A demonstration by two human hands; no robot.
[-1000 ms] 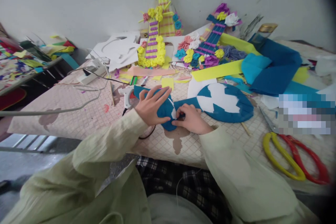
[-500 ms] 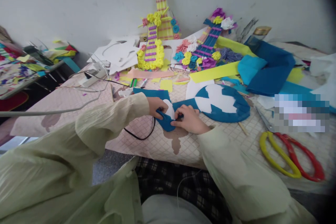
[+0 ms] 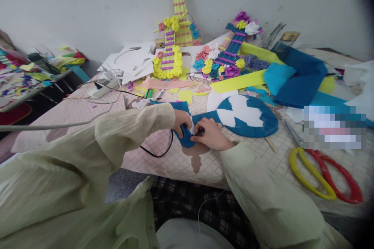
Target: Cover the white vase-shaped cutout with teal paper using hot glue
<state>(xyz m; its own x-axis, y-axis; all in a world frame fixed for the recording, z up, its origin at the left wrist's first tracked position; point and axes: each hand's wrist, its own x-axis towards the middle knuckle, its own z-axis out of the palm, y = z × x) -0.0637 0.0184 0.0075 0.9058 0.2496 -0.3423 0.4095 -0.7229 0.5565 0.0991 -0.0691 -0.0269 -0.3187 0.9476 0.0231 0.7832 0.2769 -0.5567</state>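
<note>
A white card cutout (image 3: pixel 250 113) with a rounded body and a narrow neck lies on the table, partly covered in dark blue crepe paper (image 3: pixel 267 124). At the neck's left end, my left hand (image 3: pixel 182 121) is closed on a bunched flap of that paper, folding it over the white card. Most of the card there is hidden beneath my fingers. My right hand (image 3: pixel 210 134) pinches the paper's edge right beside it, fingertips almost touching the left ones. More blue paper spreads out flat behind my left wrist.
Large scissors (image 3: pixel 312 173) with yellow and red handles lie at right. Flower-trimmed paper guitars (image 3: pixel 168 60) lean near the wall, among paper strips (image 3: pixel 238 81) and rolled blue paper (image 3: pixel 302 76). A power strip (image 3: pixel 105 85) and cables are at left; a black cord (image 3: pixel 157 155) loops near my left hand.
My left hand has moved slightly right and forward, pressing the blue paper flap over the white card end, which now shows less. My right hand stays in place.
</note>
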